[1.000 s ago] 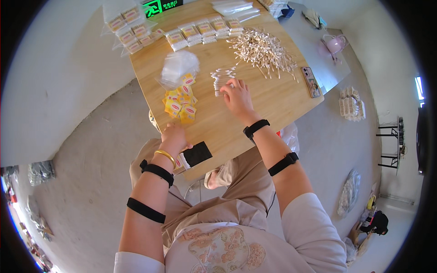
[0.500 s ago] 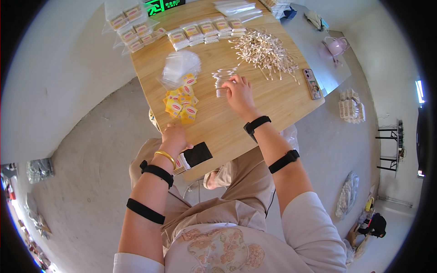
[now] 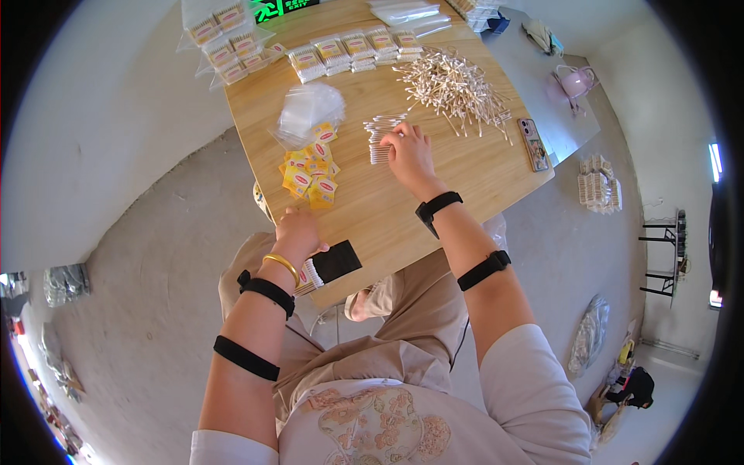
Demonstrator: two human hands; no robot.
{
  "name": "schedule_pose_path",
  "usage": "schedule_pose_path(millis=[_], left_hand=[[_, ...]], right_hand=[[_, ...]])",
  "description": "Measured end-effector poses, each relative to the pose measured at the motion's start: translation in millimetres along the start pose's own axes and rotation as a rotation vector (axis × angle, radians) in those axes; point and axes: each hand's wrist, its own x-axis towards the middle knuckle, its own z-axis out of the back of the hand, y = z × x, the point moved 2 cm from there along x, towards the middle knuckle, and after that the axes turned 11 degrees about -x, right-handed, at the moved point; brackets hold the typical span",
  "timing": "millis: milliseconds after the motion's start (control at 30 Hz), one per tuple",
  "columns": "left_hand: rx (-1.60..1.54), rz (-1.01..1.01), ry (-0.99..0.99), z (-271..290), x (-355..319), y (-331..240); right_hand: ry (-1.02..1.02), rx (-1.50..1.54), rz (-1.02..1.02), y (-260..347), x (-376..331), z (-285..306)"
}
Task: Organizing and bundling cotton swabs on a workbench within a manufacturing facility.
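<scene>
My right hand (image 3: 411, 159) rests over a flat row of cotton swabs (image 3: 378, 128) lying side by side in mid-table. Its fingers are apart and bent, with the tips touching the swabs. At the near left edge of the table lies my left hand (image 3: 297, 230), thumb held away from the fingers and nothing visible in it. Close to its thumb is a black flat pad (image 3: 338, 262), next to a pack of swabs (image 3: 310, 277) partly hidden by my wrist. Yellow printed cards (image 3: 310, 174) lie in a loose heap beyond my left hand.
Clear plastic bags (image 3: 310, 112) are stacked behind the cards. A big pile of loose swabs (image 3: 457, 89) spreads at the far right, near a phone (image 3: 533, 145). Filled swab packs (image 3: 356, 48) line the far edge; more bagged packs (image 3: 231, 46) stand at the far left corner.
The view has shifted very slightly. Both hands stay in almost the same places, the right one still on the row of swabs.
</scene>
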Motion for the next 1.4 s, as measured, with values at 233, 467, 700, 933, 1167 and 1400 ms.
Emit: schedule_pose_path(millis=[233,467,700,933,1167,1400], left_hand=[[-0.001,0.020,0.000,0,0,-1],[0.020,0.007,0.031,0,2,-1],[0.003,0.019,0.016,1,0,-2],[0.039,0.019,0.015,-2,2,0],[0.064,-0.026,-0.020,-2,2,-1],[0.023,0.017,0.044,-2,5,3]], right_hand=[[-0.045,-0.021,-0.004,-4,6,-2],[0.023,-0.052,-0.003,-2,8,0],[-0.052,-0.018,-0.021,-4,15,-1],[0.004,-0.071,-0.018,-1,19,-4],[-0.024,-0.069,-0.052,-7,24,-2],[0.052,-0.116,-0.048,-3,24,-2]])
